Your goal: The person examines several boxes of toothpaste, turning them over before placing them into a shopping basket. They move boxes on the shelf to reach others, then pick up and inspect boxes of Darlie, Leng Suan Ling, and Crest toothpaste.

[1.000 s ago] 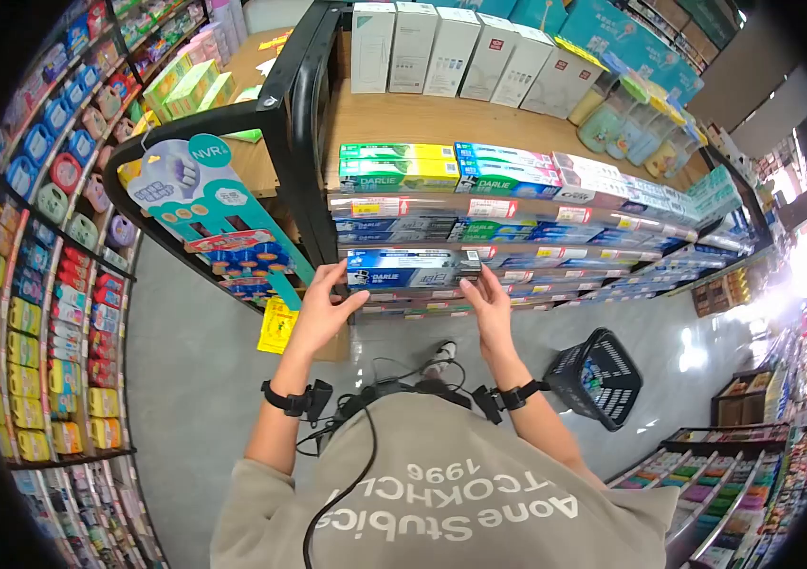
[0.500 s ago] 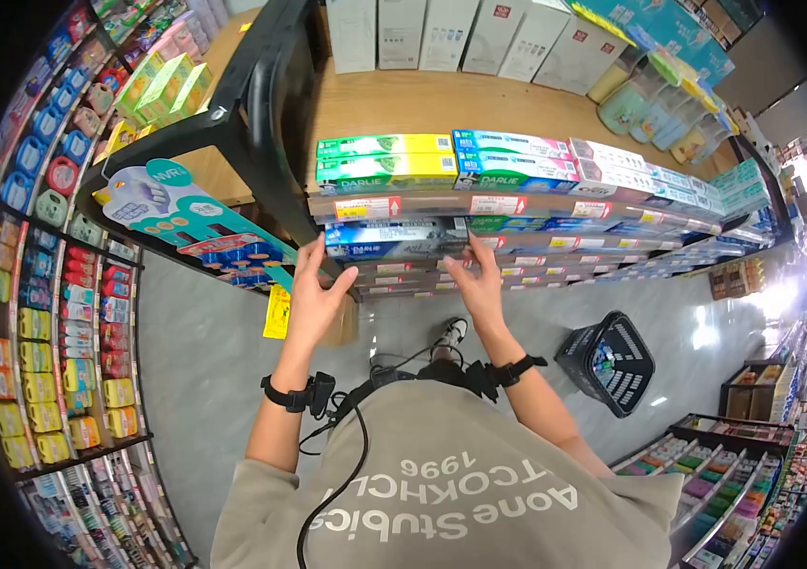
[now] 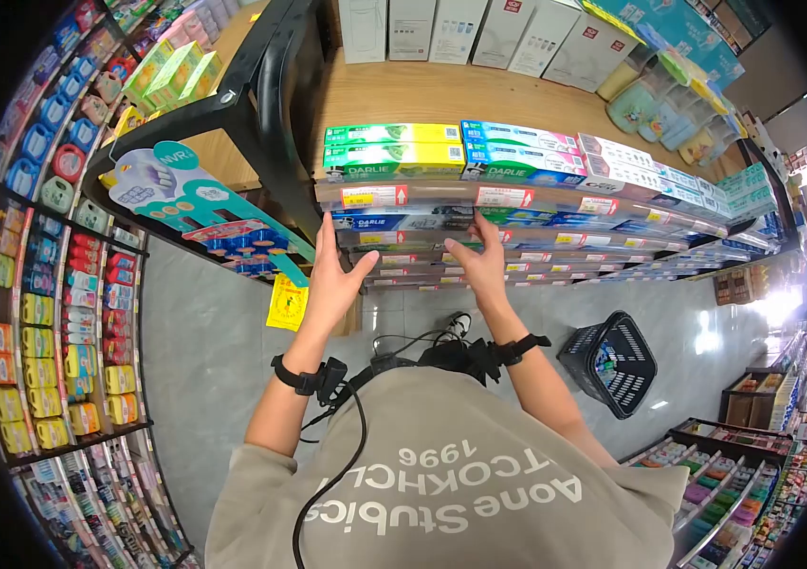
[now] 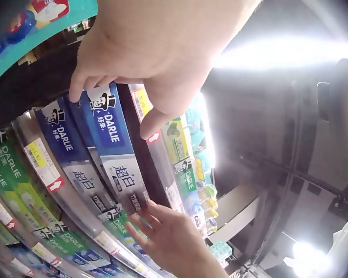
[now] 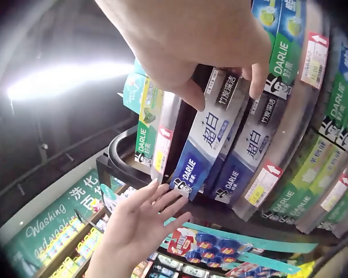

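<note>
A blue and silver Darlie toothpaste box (image 3: 403, 221) lies lengthwise in the shelf row just below the top board, partly hidden under that board's price strip. My left hand (image 3: 335, 283) is at its left end, fingers straight and thumb held away. At the right end, the fingertips of my right hand (image 3: 484, 270) touch the box, the thumb apart from it. The right wrist view shows the toothpaste box (image 5: 209, 130) between both hands, the left hand (image 5: 130, 226) with spread fingers at the near end. A matching toothpaste box (image 4: 69, 153) lies alongside in the left wrist view.
Green-yellow Darlie boxes (image 3: 394, 156) line the top board (image 3: 403, 100), white cartons (image 3: 413, 33) behind them. A black shelf post (image 3: 285, 114) and a hanging display card (image 3: 200, 204) stand left. On the floor at right is a black basket (image 3: 609, 365) with something inside.
The toothpaste box has gone from in front of the shelf into the row under the top board. Both hands moved forward with it, and their fingers now rest at its ends.
</note>
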The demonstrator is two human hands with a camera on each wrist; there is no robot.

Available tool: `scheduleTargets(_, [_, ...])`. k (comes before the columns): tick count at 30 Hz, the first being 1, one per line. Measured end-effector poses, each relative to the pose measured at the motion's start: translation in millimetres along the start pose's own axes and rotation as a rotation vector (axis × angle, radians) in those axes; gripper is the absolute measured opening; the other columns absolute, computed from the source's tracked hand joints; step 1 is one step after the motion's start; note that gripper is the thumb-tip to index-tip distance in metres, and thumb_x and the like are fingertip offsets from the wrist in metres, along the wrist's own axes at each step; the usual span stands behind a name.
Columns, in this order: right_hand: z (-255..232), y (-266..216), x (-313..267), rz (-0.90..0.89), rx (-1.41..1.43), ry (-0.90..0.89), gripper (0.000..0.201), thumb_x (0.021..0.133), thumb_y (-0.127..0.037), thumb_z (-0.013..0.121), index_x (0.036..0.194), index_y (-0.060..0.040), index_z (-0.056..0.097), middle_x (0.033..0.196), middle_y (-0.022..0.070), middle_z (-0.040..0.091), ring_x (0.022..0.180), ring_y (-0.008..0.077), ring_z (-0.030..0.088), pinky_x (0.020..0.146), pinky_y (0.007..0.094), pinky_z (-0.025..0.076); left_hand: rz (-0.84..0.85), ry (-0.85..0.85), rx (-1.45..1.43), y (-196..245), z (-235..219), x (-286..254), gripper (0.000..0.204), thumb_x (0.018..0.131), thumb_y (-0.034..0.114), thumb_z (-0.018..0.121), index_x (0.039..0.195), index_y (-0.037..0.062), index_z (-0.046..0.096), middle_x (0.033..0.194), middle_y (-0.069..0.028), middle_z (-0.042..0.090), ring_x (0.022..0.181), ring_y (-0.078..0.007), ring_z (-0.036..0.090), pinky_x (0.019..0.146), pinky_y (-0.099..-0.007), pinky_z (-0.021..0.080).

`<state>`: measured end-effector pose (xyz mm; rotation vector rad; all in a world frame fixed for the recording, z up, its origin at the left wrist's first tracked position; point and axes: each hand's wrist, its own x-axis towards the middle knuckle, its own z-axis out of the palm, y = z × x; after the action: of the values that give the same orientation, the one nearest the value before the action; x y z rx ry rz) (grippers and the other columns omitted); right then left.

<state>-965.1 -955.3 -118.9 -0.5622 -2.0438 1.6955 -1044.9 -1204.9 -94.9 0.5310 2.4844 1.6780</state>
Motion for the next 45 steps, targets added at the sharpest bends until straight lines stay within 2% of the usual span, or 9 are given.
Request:
scheduleTargets(10, [6.1,-5.8,2.2,-0.02,0.014,-0.012,0.074,0.082,-0.009,0.08,0.147,0.0025,0.046,0.139,0.0108,0.046,0.13,0.0237,0.049,0.099,0.04,0.056,0.018,-0.014,-0.067,-2.9,4.0,0.9,0.102,0.09,0.025,0.079,0.163,0.0039,0.01,0.166,-0.0174,0.018,0.152,-0.0319,0.026,0.119,-0.0506,0.031])
scheduleTargets(13, [6.2,-7.0,4.8,-0.012,0.02,-0.02,0.075,0.082,-0.009,0.08,0.148,0.0005,0.045,0.139,0.0104,0.046,0.131,0.0245,0.049,0.099,0.0405,0.056,0.076,0.02,0.052,-5.2,8.6,6.6,0.101,0.09,0.029,0.078,0.159,-0.0077,0.014,0.162,-0.0299,0.022,0.149,-0.0392,0.032,0.12,-0.0405,0.031])
scheduleTargets(16, [10.1,-13.2,9.1,-0.014,0.055,-0.034,0.077,0.082,-0.007,0.08,0.149,0.0005,0.043,0.139,0.0115,0.046,0.133,0.0266,0.049,0.1,0.0412,0.056,0.056,0.016,0.008,-11.2,11.9,9.3,0.099,0.09,0.024,0.079,0.162,0.0018,0.013,0.165,-0.0168,0.017,0.151,-0.0319,0.028,0.12,-0.0504,0.031])
scheduleTargets(22, [18.4,-0.8,12.8,-0.034,0.107,-0.017,0.084,0.08,-0.006,0.081,0.152,0.0017,0.037,0.143,0.0161,0.043,0.14,0.0337,0.044,0.102,0.0432,0.056,0.06,0.056,-0.036,-7.6,16.4,7.3,0.094,0.09,0.02,0.078,0.161,0.0031,0.019,0.163,-0.0167,0.02,0.148,-0.0319,0.032,0.119,-0.0489,0.033])
scheduleTargets(25, [14.9,10.8,12.2,-0.018,0.131,-0.032,0.087,0.08,-0.007,0.081,0.154,0.0013,0.036,0.147,0.0169,0.042,0.142,0.0357,0.042,0.102,0.0433,0.056,0.114,0.066,0.03,-15.0,23.2,15.1,0.09,0.089,0.019,0.078,0.159,0.0039,0.024,0.162,-0.0188,0.022,0.147,-0.0327,0.033,0.118,-0.0467,0.034])
scheduleTargets(28, [12.6,12.8,11.7,-0.007,0.092,-0.042,0.087,0.081,-0.008,0.08,0.155,0.0009,0.035,0.151,0.0175,0.042,0.143,0.0353,0.042,0.102,0.0423,0.057,0.133,0.042,0.038,-23.0,27.6,25.5,0.093,0.088,0.027,0.078,0.157,-0.0025,0.022,0.162,-0.0345,0.016,0.15,-0.0456,0.026,0.12,-0.0432,0.029])
scheduleTargets(35, [14.0,25.6,13.9,0.037,0.086,-0.074,0.086,0.083,-0.009,0.077,0.157,-0.0015,0.034,0.16,0.0223,0.034,0.147,0.0332,0.039,0.108,0.0447,0.052,0.122,0.032,0.148,-33.3,36.0,32.3,0.092,0.088,0.032,0.077,0.158,0.0029,0.025,0.161,-0.0404,0.01,0.152,-0.0503,0.019,0.122,-0.0439,0.026])
scheduleTargets(38, [19.3,28.2,8.9,-0.001,0.038,-0.022,0.09,0.083,-0.011,0.078,0.159,-0.005,0.031,0.152,0.0228,0.041,0.142,0.0339,0.044,0.111,0.0463,0.049,0.087,0.018,0.115,-26.8,35.6,30.4,0.088,0.088,0.03,0.078,0.158,0.0069,0.031,0.163,-0.0396,0.008,0.154,-0.048,0.017,0.122,-0.0439,0.026])
scheduleTargets(45, [27.2,39.8,4.1,-0.029,-0.115,0.027,0.098,0.082,-0.012,0.078,0.163,-0.0094,0.022,0.128,0.0197,0.051,0.125,0.0333,0.054,0.101,0.0443,0.051,0.021,-0.037,0.087,-18.8,40.1,23.3,0.081,0.087,0.027,0.08,0.156,0.0109,0.041,0.164,-0.0363,0.012,0.155,-0.0427,0.017,0.12,-0.0433,0.028])
